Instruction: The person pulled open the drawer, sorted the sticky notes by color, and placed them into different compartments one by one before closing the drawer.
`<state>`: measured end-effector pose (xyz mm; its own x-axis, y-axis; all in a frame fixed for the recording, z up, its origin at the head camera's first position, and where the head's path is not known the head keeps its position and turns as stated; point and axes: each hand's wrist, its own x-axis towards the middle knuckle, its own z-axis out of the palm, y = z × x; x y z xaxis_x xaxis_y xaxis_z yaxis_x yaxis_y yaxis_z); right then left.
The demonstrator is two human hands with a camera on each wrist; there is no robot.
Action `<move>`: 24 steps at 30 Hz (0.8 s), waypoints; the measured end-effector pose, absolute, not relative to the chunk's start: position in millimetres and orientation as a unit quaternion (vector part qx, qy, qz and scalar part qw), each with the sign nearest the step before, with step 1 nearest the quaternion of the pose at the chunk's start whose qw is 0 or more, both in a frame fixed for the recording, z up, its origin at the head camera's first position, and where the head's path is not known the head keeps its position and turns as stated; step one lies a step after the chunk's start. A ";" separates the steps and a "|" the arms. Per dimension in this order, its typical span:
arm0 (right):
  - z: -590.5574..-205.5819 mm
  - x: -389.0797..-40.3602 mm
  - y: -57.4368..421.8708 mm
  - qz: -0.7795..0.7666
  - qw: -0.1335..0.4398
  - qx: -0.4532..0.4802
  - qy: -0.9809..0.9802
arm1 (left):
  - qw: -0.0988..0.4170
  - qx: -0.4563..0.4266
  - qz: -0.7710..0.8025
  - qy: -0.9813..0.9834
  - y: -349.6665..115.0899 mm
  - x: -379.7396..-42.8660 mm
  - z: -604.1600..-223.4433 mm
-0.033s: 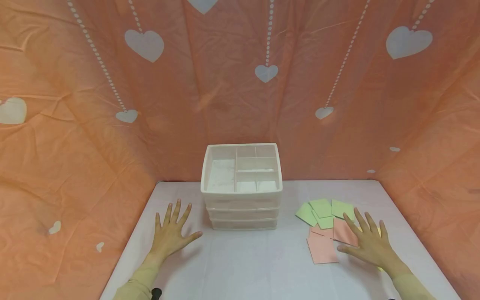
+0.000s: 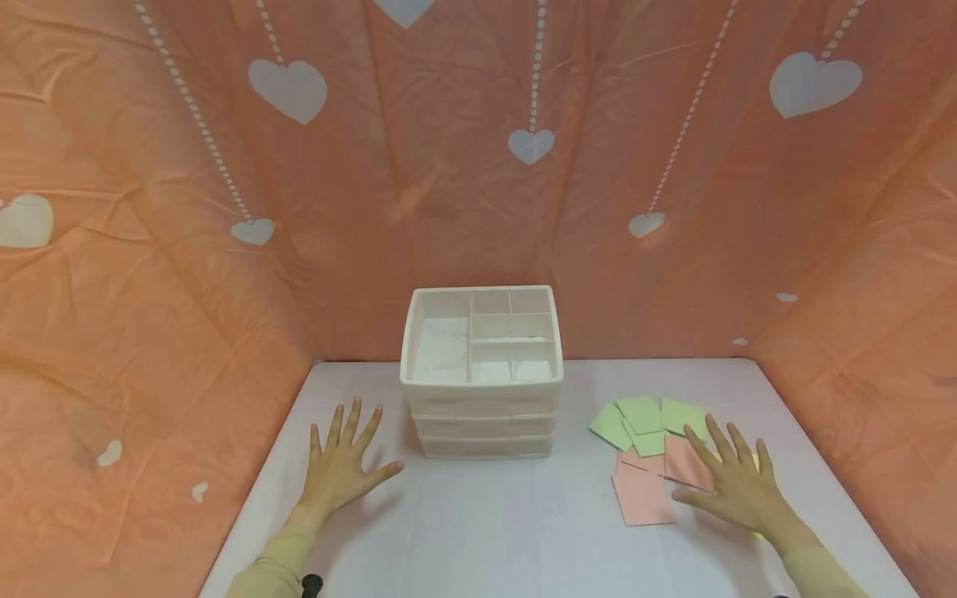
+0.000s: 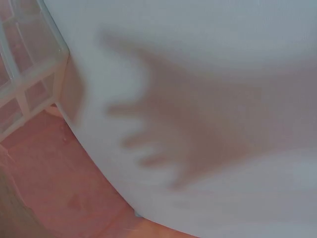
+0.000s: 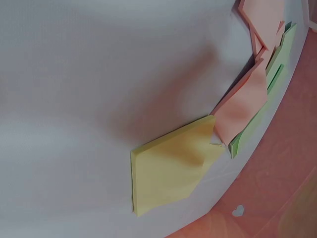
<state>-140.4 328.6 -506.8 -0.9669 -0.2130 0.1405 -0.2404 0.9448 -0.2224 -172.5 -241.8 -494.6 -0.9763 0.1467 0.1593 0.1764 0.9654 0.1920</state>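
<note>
Left of a white plastic drawer organizer (image 2: pixel 486 404), my left hand (image 2: pixel 335 477) hovers palm down over the table with its fingers spread and holds nothing. My right hand (image 2: pixel 742 490) is spread in the same way on the right side, above sticky note pads, and grips none of them. Green pads (image 2: pixel 640 414) overlap in a loose group behind pink pads (image 2: pixel 645 498). Yellow pads (image 4: pixel 171 168) are mostly hidden under the right hand in the head view but show plainly in the right wrist view. The left wrist view catches the left hand's shadow on the tabletop.
The organizer's open top (image 2: pixel 441 349) is divided into several compartments, with drawers stacked below. A white cloth (image 2: pixel 478 531) covers the table. Orange curtains (image 2: pixel 463 208) with white hearts enclose the back and both sides.
</note>
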 end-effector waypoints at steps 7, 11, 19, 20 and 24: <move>-505.1 -137.5 325.6 0.122 0.066 0.114 -0.984 | 0.077 -0.083 -0.099 -0.989 -241.1 -172.1 -496.2; -502.6 -137.7 322.7 0.127 0.072 0.117 -0.982 | 0.080 -0.082 -0.100 -0.988 -241.8 -172.0 -494.9; -499.5 -136.4 316.8 0.128 0.074 0.117 -0.982 | 0.103 -0.083 -0.093 -0.987 -242.8 -168.5 -492.1; -498.9 -136.3 316.6 0.126 0.075 0.117 -0.982 | 0.107 -0.084 -0.094 -0.986 -243.1 -168.1 -492.0; -497.2 -136.3 315.9 0.117 0.087 0.121 -0.982 | 0.113 -0.085 -0.090 -0.986 -243.6 -166.7 -490.9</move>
<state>-136.3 315.9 -497.2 -0.9555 -0.2170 0.1998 -0.2580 0.9432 -0.2094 -166.7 -243.6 -490.9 -0.9600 0.1470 0.2384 0.1879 0.9692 0.1591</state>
